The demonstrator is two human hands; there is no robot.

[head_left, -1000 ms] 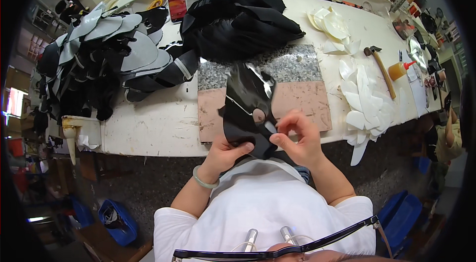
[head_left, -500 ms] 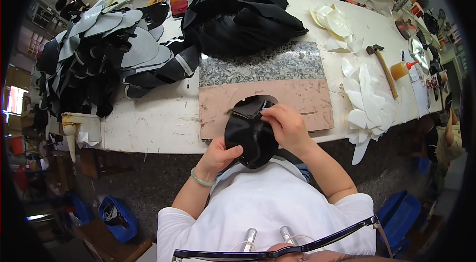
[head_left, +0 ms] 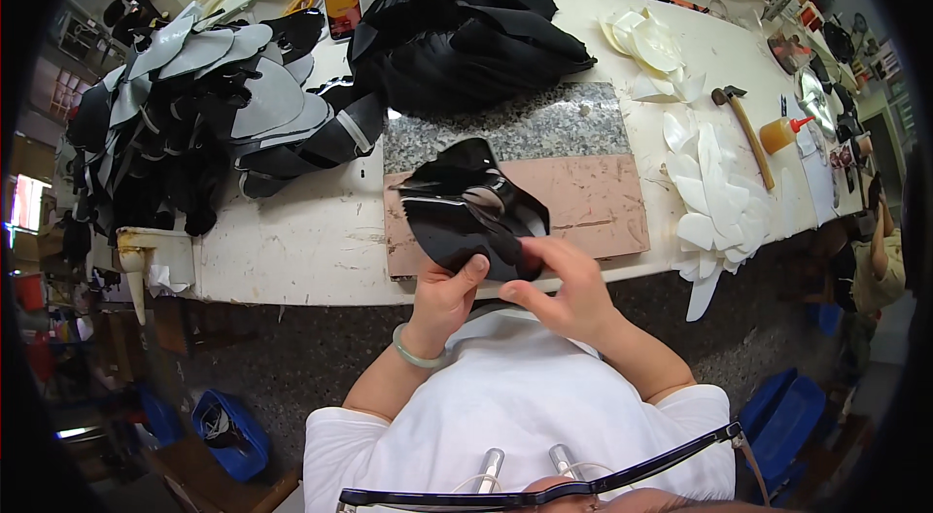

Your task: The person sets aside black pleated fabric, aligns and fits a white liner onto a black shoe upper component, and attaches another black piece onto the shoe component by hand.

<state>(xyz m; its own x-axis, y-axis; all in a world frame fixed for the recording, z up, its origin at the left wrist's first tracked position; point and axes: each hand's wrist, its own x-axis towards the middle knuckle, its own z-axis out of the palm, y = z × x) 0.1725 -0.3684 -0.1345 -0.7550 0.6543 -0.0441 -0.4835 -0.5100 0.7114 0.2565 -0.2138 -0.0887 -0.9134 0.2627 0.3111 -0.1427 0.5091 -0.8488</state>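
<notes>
A glossy black shoe upper (head_left: 462, 226) is held up in front of my body, over the near part of the pinkish board (head_left: 603, 207). My left hand (head_left: 449, 301) grips its lower edge, thumb on the near face and fingers mostly hidden behind. My right hand (head_left: 573, 291) is at the upper's lower right edge, with fingertips touching it and the thumb stretched apart. The upper's pointed top stands over the speckled stone slab (head_left: 583, 129).
Grey and black shoe pieces (head_left: 262, 110) are heaped at left, black pieces (head_left: 466, 42) at the back. White cut pieces (head_left: 714, 188), a hammer (head_left: 746, 129) and a glue bottle (head_left: 780, 134) lie at right. A phone (head_left: 340, 3) stands behind; a blue bin (head_left: 233, 435) is below left.
The upper has been raised away from my body and turned, its glossy face spread more open. My right hand has moved from a pinch at its top to its lower right edge.
</notes>
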